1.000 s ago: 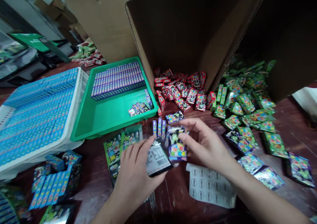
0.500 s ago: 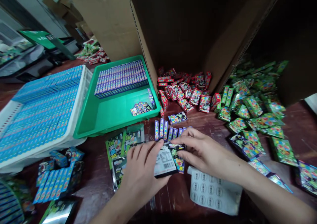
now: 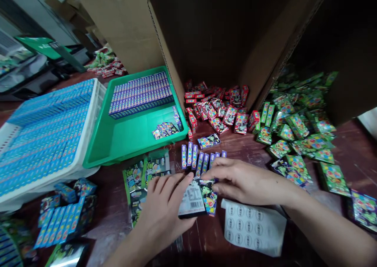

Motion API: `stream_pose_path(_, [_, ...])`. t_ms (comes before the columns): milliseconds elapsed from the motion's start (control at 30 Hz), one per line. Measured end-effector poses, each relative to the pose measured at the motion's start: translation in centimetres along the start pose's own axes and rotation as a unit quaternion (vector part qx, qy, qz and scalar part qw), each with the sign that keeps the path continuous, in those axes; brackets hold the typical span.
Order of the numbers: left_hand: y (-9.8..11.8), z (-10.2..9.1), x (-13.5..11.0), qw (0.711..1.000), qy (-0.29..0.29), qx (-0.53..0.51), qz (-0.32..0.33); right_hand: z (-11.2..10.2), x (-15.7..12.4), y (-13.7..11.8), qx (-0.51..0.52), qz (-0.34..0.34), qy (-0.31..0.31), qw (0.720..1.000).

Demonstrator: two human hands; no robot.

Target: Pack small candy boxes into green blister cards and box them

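Observation:
My left hand is closed around a dark packet with a white barcode label, held label side up. A small, colourful purple-and-black box shows at the packet's right edge. My right hand pinches near that box's upper end, thumb and forefinger close together; the exact grip is partly hidden. Just beyond the fingers stands a row of slim purple boxes. Under and left of my left hand lie flat black-and-green packets. A sheet of round stickers rests below my right wrist.
A green tray holds purple boxes, and a white basket beside it holds blue ones. Red boxes and green boxes spill from large cardboard cartons. Blue boxes sit at the lower left.
The packet and both hands have shifted slightly lower in the view. More of the colourful box shows beside the packet. The whole view has moved a little.

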State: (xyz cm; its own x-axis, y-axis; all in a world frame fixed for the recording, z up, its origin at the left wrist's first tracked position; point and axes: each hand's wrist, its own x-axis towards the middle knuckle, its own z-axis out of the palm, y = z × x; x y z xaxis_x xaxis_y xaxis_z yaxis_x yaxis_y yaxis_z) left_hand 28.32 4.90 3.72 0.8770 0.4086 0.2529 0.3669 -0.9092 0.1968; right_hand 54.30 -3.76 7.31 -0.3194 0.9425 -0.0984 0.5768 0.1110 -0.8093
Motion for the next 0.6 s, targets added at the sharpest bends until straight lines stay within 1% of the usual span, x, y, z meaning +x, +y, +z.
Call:
stream_pose_path(100, [-0.3,0.2,-0.2,1.0,-0.012,0.0,-0.009,0.0,0.3,0.1,-0.003,-0.01,-0.015,1.0])
stream_pose_path(267, [-0.8,-0.1,-0.7,1.0,-0.015,0.004,-0.017,0.4,0.3,0.2,0.018,-0.014,0.004,1.0])
stream_pose_path(433, [-0.6,0.2,-1.5,0.999,-0.032,-0.002,-0.022,1.0,0.9,-0.1,-0.014,-0.017,-0.024,0.999])
stream_pose_path(500, [-0.6,0.2,-1.9,0.999,-0.031,-0.008,-0.029,1.1,1.1,-0.1,0.0,-0.026,-0.026,0.999])
stream_pose_path(600, [-0.5,0.0,-2.4,0.999,-0.022,-0.025,-0.023,1.2,1.1,0.1,0.051,-0.06,-0.031,0.996])
